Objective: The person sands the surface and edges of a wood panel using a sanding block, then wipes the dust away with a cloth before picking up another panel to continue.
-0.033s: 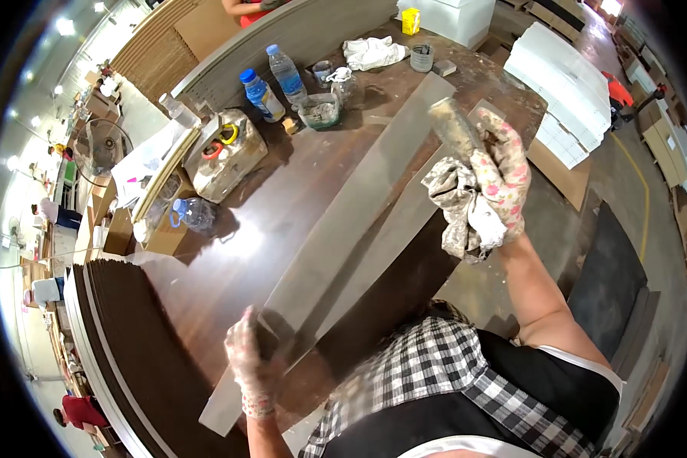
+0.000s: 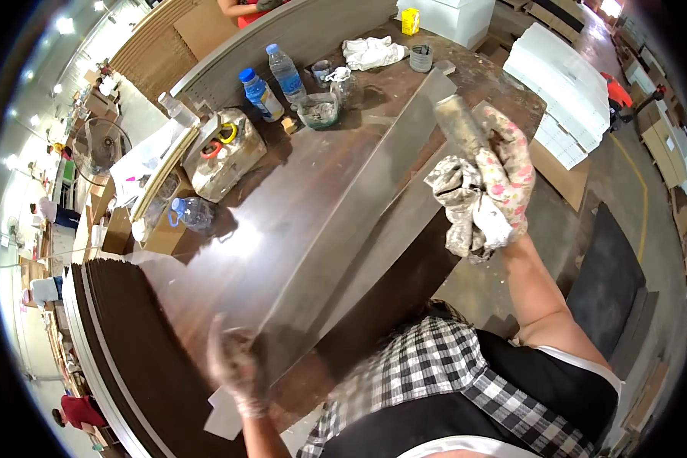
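Note:
My right hand [image 2: 504, 172], in a flower-patterned glove, is raised over the far right of the table. It is closed round a crumpled, stained rag [image 2: 456, 195] and a worn grey-brown cylindrical stick [image 2: 459, 126]. Beneath them, two long flat grey strips lie side by side on the table: one grey strip [image 2: 359, 195] on the left, another grey strip [image 2: 393, 229] on the right. My left hand [image 2: 240, 366], gloved too, is at the near end of the left strip. Motion blurs it, but its fingers look apart; whether it touches the strip is unclear.
Across the brown table [image 2: 282, 206] stand water bottles [image 2: 285, 74], a tub [image 2: 318, 111], a white cloth [image 2: 374, 53] and a large plastic jug [image 2: 225, 156]. Stacked dark panels [image 2: 122, 328] are at left. White stacked pieces [image 2: 557, 91] rise beyond the right edge. Another person [image 2: 248, 11] is at the far side.
My left hand has shifted a little left and down, its fingers spreading. The left strip has moved slightly at its near end. My right hand has drifted slightly right, still holding the stick and rag.

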The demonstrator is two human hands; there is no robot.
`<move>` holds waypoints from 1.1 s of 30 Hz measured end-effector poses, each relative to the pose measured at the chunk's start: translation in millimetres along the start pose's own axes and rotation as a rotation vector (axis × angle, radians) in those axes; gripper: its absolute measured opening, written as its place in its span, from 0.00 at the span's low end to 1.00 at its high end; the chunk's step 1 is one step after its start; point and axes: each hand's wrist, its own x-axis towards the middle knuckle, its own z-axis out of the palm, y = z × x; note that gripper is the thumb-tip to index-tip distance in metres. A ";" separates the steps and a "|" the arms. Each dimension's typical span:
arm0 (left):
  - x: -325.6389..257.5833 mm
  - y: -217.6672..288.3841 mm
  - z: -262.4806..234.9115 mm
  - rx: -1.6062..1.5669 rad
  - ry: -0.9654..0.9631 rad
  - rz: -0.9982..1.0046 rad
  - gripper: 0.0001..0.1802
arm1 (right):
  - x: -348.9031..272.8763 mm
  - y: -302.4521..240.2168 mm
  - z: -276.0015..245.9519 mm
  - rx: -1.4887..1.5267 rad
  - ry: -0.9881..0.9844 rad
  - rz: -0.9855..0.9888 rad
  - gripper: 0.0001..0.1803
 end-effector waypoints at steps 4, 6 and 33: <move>4.0 9.1 21.0 0.815 -0.411 0.552 0.25 | -8.8 -3.1 5.9 -0.006 0.001 0.015 0.28; 10.9 9.2 25.9 0.795 -0.445 0.599 0.30 | -16.8 11.1 7.4 0.020 -0.014 0.024 0.29; -6.2 28.8 49.6 0.112 -0.471 0.417 0.61 | -84.3 -19.6 86.2 0.338 -0.439 0.385 0.34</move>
